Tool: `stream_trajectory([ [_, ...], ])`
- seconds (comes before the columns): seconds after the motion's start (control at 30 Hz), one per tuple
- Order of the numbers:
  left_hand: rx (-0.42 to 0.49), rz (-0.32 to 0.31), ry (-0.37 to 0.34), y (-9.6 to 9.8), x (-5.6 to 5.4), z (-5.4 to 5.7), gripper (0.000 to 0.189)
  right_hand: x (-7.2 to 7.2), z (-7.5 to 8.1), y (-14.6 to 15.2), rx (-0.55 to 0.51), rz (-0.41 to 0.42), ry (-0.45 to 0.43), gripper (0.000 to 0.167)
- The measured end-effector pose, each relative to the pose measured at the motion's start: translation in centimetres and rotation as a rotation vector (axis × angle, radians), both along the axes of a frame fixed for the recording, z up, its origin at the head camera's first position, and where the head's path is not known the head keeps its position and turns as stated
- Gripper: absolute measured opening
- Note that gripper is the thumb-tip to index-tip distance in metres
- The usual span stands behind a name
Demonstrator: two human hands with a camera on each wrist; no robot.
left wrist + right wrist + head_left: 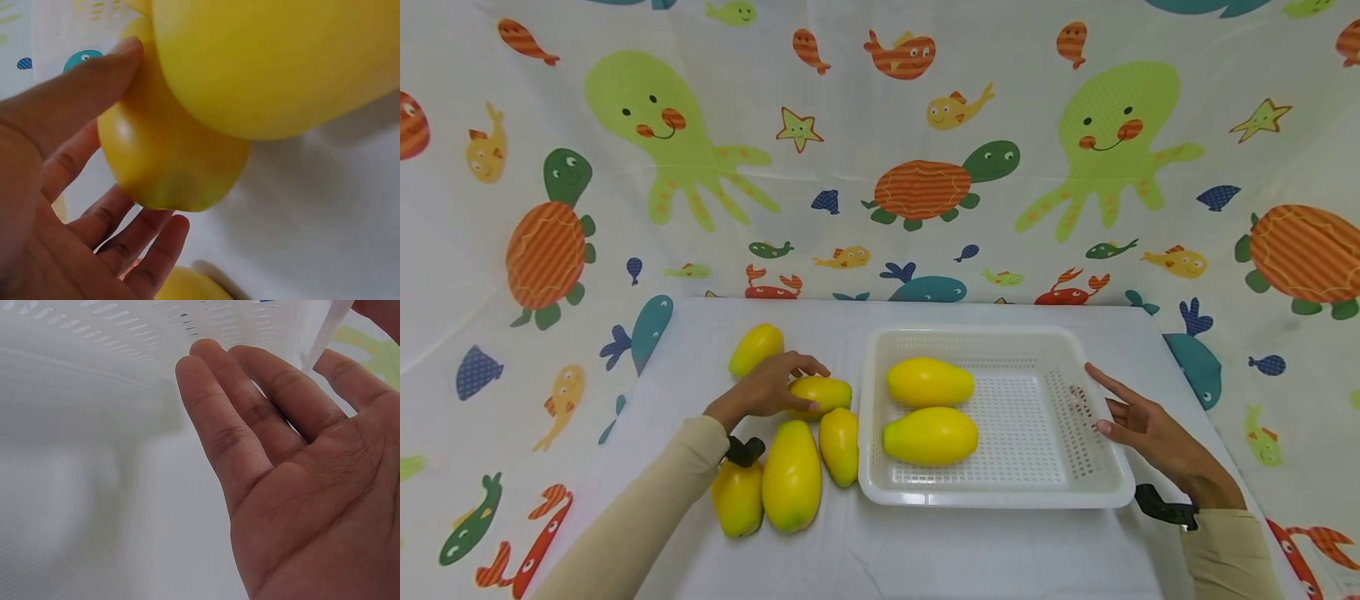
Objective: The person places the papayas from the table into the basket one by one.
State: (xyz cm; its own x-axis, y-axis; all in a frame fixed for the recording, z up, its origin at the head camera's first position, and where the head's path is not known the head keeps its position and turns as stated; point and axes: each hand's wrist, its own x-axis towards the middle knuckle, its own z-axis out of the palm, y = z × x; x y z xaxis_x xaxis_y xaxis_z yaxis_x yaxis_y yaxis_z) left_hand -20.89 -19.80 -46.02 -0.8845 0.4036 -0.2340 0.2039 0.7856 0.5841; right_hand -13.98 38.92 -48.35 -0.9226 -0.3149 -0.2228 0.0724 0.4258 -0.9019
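L hand (769, 387) grips fruit (826, 394); R hand (1156, 435) touches bskt (992, 499)

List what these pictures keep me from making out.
Head view: part of the gripped fruit, behind the left hand.
Head view: top of the front-left fruit, under the black wristband.
Head view: basket floor, beneath the two fruits inside.
Left wrist view: the upper-right fruit, cut off by frame edges.
Right wrist view: rest of the basket, beyond the top edge.

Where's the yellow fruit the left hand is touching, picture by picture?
Head: the fruit is left of centre, by the left hand.
Left wrist: left of centre, partly behind a bigger fruit.
Right wrist: not there.
Landmark in all three: the white basket with holes.
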Motion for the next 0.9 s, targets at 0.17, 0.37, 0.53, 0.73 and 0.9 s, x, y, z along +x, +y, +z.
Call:
stream_trajectory([
  [0.17, 0.002, -0.002, -0.038, -0.1, -0.1, -0.4, 0.049, 0.0, -0.1, 0.0, -0.005, -0.01, -0.013, 0.084],
  [0.37, 0.016, -0.009, -0.056, -0.3, 0.0, -0.8, 0.054, 0.0, -0.2, 0.1, -0.001, -0.012, -0.012, 0.083],
  [0.53, 0.079, 0.022, -0.019, -0.7, 0.3, -0.3, 0.056, -0.1, -0.3, 0.0, -0.006, -0.012, -0.017, 0.083],
  [0.73, 0.134, 0.051, 0.086, -0.5, 0.5, 2.0, 0.057, -0.2, -0.3, 0.0, -0.01, -0.006, -0.011, 0.084],
  [0.9, 0.186, 0.02, 0.143, 0.5, 1.1, 4.5, 0.058, -0.1, -0.3, 0.1, -0.002, -0.013, -0.009, 0.084],
])
